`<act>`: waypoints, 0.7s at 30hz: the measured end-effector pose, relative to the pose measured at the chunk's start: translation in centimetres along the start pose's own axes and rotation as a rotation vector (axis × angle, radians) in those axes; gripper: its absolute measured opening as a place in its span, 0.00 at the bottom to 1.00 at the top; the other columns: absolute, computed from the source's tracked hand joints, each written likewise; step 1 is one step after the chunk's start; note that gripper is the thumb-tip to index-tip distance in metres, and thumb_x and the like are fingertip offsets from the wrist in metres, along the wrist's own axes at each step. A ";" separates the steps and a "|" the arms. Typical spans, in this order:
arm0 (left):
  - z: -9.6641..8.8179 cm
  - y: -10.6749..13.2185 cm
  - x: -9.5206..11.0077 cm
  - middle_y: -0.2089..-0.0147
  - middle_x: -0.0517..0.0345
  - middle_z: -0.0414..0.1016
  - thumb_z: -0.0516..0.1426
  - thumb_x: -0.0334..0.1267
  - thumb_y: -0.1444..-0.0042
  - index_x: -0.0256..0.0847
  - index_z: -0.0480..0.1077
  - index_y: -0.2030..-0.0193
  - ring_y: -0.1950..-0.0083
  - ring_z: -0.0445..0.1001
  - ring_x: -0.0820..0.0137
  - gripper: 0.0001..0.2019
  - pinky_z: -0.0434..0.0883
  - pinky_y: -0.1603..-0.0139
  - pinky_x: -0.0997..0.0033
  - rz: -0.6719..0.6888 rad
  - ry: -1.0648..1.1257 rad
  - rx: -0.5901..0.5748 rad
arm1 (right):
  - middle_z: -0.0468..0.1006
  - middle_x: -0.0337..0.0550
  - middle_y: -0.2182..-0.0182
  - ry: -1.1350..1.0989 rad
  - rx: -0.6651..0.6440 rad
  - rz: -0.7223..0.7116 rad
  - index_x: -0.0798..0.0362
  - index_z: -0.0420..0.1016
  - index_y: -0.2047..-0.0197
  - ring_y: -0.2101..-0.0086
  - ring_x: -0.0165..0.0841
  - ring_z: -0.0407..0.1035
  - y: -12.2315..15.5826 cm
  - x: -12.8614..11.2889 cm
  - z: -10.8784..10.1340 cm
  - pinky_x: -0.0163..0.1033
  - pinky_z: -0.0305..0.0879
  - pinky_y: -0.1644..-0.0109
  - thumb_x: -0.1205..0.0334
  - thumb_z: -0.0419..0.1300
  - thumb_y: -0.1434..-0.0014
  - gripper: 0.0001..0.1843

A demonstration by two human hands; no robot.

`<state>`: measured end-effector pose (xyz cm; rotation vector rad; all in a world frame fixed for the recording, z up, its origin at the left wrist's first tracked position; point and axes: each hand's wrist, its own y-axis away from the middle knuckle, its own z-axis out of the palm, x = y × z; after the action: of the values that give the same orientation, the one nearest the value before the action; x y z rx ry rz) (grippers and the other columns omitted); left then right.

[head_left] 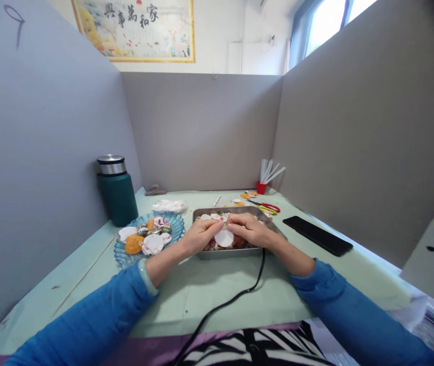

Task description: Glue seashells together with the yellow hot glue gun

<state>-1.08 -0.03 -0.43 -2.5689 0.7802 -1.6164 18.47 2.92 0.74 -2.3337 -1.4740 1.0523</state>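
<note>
Above a metal tray (229, 252), my left hand (202, 236) and my right hand (250, 230) meet with their fingertips nearly together. Both pinch the upper edge of a white round flat piece (224, 238), which hangs down between them. Its material is too small to tell. Under the hands, the tray holds a mix of small white, reddish and brown bits, partly hidden by my fingers. Left of my left hand is a blue scalloped plate (119, 254) with several white, orange and patterned pieces (153, 244) on it.
A dark green bottle (118, 198) stands at the left partition. Red-and-yellow-handled scissors (268, 207), orange pieces (245, 195) and a red cup (261, 188) of white strips are behind the tray. A black phone (318, 235) lies right. A black cable (235, 296) crosses the front.
</note>
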 end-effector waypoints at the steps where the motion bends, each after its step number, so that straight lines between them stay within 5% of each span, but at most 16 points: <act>1: 0.0 0.0 0.0 0.83 0.65 0.58 0.48 0.55 0.44 0.38 0.62 0.75 0.83 0.57 0.77 0.21 0.53 0.83 0.76 0.011 -0.011 -0.003 | 0.64 0.36 0.76 -0.005 -0.007 -0.005 0.55 0.64 0.72 0.74 0.27 0.57 0.0 0.0 0.0 0.33 0.54 0.70 0.55 0.48 0.37 0.16; 9: -0.3 0.2 0.5 0.84 0.65 0.58 0.47 0.52 0.42 0.37 0.63 0.76 0.81 0.57 0.77 0.21 0.54 0.79 0.76 0.092 -0.071 -0.070 | 0.63 0.34 0.81 -0.102 -0.084 0.019 0.55 0.61 0.75 0.77 0.26 0.58 0.0 0.2 -0.1 0.32 0.56 0.70 0.58 0.48 0.38 0.15; 21: -0.2 0.1 0.5 0.82 0.64 0.59 0.46 0.52 0.42 0.37 0.64 0.73 0.79 0.59 0.76 0.21 0.56 0.78 0.77 0.108 -0.128 -0.067 | 0.59 0.34 0.79 -0.095 -0.029 0.020 0.55 0.59 0.76 0.76 0.26 0.54 -0.1 0.3 0.0 0.32 0.53 0.70 0.58 0.49 0.38 0.16</act>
<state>-1.07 -0.26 0.09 -2.5936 0.9585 -1.4040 18.48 3.30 0.68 -2.3526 -1.5116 1.1697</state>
